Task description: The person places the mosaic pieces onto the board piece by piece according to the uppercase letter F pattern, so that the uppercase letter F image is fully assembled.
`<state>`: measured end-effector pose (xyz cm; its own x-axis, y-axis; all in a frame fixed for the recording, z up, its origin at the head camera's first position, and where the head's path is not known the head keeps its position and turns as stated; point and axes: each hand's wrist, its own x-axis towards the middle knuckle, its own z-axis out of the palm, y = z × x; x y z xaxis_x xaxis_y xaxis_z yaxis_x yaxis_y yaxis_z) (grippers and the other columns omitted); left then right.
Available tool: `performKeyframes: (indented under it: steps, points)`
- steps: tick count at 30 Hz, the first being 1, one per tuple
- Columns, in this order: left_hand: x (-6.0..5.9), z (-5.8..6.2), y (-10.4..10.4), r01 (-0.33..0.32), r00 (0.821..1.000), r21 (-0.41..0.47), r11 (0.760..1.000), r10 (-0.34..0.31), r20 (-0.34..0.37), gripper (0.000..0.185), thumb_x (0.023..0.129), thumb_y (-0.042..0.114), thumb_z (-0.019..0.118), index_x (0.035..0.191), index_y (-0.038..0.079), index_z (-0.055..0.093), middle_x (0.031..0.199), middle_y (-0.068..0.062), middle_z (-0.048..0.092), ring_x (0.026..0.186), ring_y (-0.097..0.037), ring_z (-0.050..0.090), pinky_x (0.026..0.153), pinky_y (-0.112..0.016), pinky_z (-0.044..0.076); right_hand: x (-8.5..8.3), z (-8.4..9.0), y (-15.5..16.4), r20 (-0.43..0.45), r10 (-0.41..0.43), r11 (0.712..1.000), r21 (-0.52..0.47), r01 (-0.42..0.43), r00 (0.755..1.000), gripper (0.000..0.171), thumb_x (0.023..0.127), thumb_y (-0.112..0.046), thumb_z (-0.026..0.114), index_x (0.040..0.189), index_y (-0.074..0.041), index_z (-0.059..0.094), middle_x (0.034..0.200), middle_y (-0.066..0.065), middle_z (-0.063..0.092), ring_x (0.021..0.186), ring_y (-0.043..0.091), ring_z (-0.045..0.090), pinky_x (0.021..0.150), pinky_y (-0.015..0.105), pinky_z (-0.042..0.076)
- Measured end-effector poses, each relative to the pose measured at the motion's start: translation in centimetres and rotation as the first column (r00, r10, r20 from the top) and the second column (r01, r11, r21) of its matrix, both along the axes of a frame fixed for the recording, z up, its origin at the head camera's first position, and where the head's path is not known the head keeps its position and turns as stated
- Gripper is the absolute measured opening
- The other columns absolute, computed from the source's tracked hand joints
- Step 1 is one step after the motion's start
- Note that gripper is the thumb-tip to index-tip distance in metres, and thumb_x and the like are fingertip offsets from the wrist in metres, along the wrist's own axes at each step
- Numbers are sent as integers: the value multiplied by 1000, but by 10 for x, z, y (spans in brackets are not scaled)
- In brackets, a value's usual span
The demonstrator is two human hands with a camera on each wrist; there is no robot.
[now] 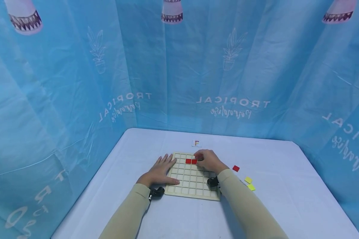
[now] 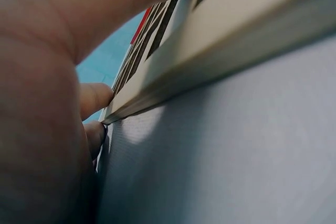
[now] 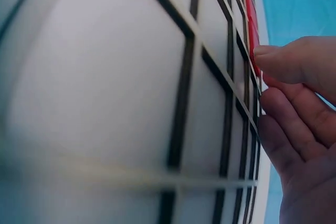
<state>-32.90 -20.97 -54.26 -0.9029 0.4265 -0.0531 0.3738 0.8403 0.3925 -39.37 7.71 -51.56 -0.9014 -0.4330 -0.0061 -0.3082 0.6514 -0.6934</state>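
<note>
Left hand (image 1: 160, 172) lies flat, fingers straight, steadying the grid board (image 1: 189, 186) at centre frame, right hand (image 1: 208, 160) fingertips pinching a thin, light, stiff-looking red tile (image 1: 194, 161), best gripped by its edges.

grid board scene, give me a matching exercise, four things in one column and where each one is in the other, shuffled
Things:
1. left hand
2. right hand
3. loose red tile
4. small pattern card

Places:
A. on the table beyond the grid board's far edge
B. flat on the board's left edge
C. on the table right of the board
D. at the red tiles set in the board

Pairs: 1-B, 2-D, 3-C, 4-A
</note>
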Motion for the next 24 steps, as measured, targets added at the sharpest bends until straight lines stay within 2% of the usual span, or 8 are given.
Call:
performKeyframes:
  steps: [7, 17, 24]
  points:
    - [-1, -1, -2, 18, 1000, 10, 1000, -18, -5, 124, 76, 86, 66, 169, 13, 27, 175, -9, 10, 160, -30, -1, 126, -51, -1, 3, 8, 25, -20, -37, 999, -24, 37, 999, 36, 97, -6, 77, 133, -2, 70, 120, 5, 72, 116, 26, 65, 102, 47, 53]
    - [0, 7, -1, 30, 1000, 2, 1000, -30, -4, 122, 79, 82, 68, 169, 11, 26, 175, -12, 10, 160, -32, 0, 126, -50, -2, 1, 12, 75, -53, -116, 993, -36, 115, 992, 36, 98, -5, 75, 133, -1, 70, 120, 6, 72, 115, 29, 65, 100, 51, 53]
    - [1, 6, 0, 23, 1000, -3, 1000, -23, 3, 123, 78, 83, 68, 169, 12, 26, 175, -12, 10, 160, -32, -1, 126, -50, -2, 4, 14, 111, -64, -161, 987, -13, 160, 985, 37, 97, -6, 76, 133, 0, 69, 121, 10, 72, 114, 32, 65, 103, 52, 52]
